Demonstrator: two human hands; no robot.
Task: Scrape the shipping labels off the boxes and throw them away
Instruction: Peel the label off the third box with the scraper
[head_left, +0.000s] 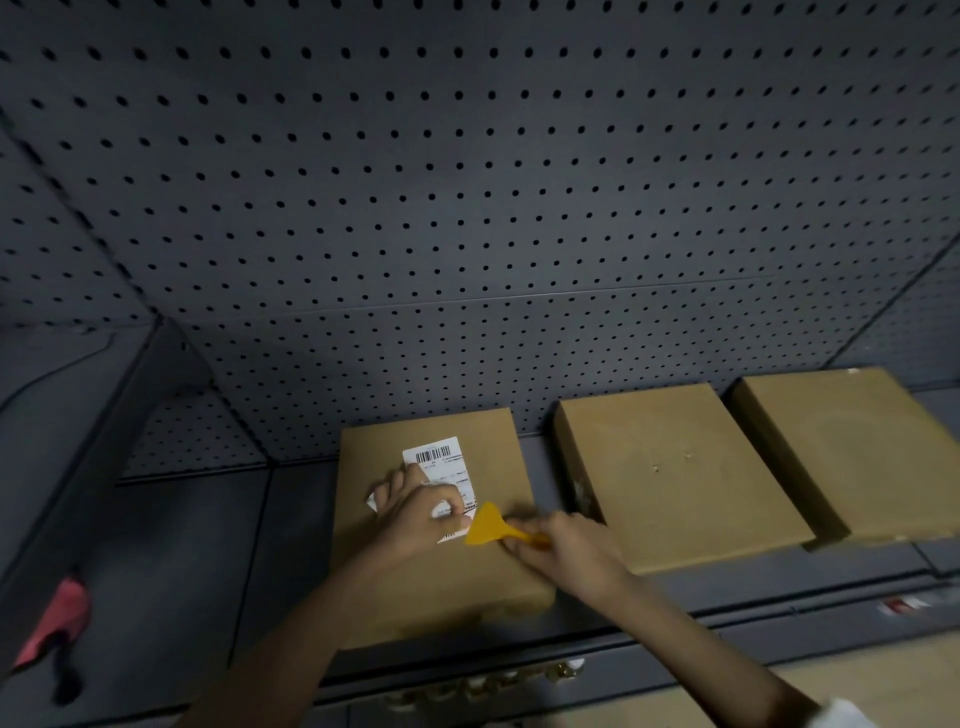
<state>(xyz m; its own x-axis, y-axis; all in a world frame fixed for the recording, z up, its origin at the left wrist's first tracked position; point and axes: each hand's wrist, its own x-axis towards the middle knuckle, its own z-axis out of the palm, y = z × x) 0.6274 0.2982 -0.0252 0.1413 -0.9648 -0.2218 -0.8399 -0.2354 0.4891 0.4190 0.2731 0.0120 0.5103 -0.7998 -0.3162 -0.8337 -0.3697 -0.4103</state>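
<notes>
Three flat cardboard boxes lie side by side on a dark shelf. The left box (488, 431) carries a white shipping label (441, 460) with a barcode. My left hand (415, 512) rests on the label's lower part, fingers pinching its lifted near edge. My right hand (563, 551) grips the handle of a yellow plastic scraper (488, 526), whose blade meets the label's lower right corner. The middle box (670, 473) and the right box (841, 447) have bare tops with only small torn spots.
A dark pegboard wall (467, 208) rises right behind the boxes. The shelf (197, 561) extends left of the boxes. A red object (57, 618) hangs at the far left edge. Small round items (483, 686) line the shelf below.
</notes>
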